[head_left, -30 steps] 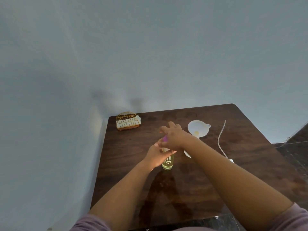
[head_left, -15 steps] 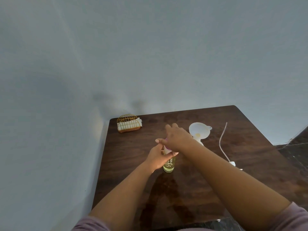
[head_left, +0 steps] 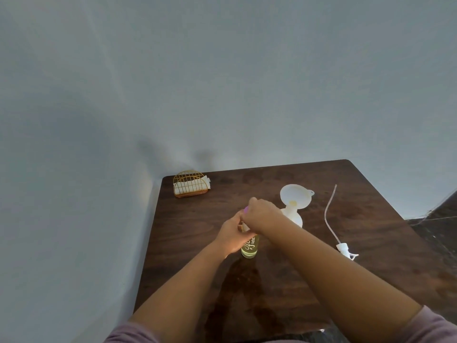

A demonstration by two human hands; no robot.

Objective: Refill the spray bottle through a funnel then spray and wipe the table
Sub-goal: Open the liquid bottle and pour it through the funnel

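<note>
Two hands meet mid-tabletop (head_left: 371,226): left hand (head_left: 231,235) grips the upright yellow-liquid bottle (head_left: 250,247), right hand (head_left: 262,214) curls over its pink cap (head_left: 246,210). Funnel (head_left: 295,196) just right; loose spray tube (head_left: 330,214) farther right; napkin holder (head_left: 190,186) far left.

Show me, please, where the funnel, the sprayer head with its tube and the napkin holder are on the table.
funnel (head_left: 295,196), head view, inner wall of its white bowl.
sprayer head with its tube (head_left: 343,249), head view, the white head at the tube's near end.
napkin holder (head_left: 190,186), head view, its gold wire front.
</note>
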